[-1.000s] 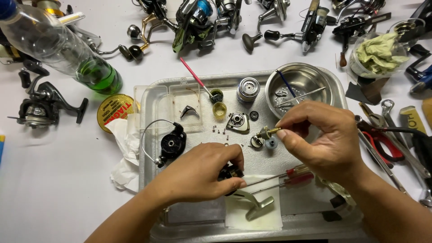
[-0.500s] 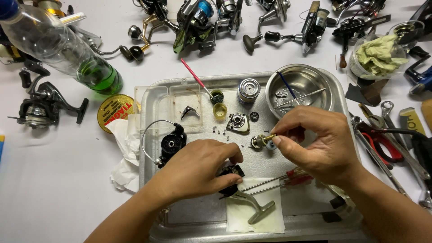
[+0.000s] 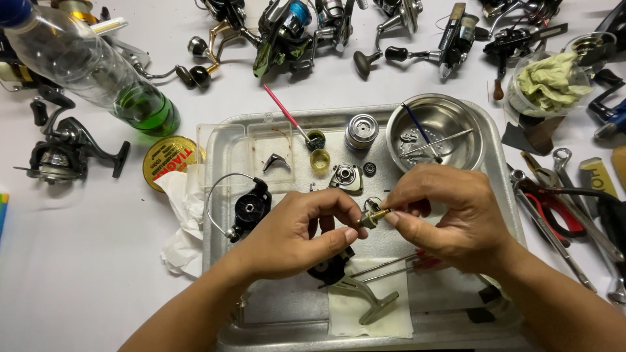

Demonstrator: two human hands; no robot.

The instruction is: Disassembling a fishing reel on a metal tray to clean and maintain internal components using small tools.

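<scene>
My right hand (image 3: 450, 218) pinches a small brass and steel gear shaft (image 3: 373, 217) at its right end, over the middle of the metal tray (image 3: 228, 156). Fingers of my left hand (image 3: 297, 231) touch the shaft's left end, and a dark reel body (image 3: 329, 267) shows under that palm. A black rotor with a wire bail (image 3: 248, 208) lies just left of my left hand. A grey reel handle (image 3: 365, 296) rests on a paper towel (image 3: 398, 319) below both hands.
A steel bowl (image 3: 460, 156) with tools stands at the tray's back right, beside a silver spool (image 3: 361, 130) and small parts. A plastic bottle with green liquid (image 3: 98, 72) lies at the left. Several fishing reels (image 3: 293, 26) line the back. Wrenches and red-handled pliers (image 3: 561, 212) lie on the right.
My right hand brought the small shaft left and down toward my left hand. My left hand's fingers have come up and now meet the shaft's tip.
</scene>
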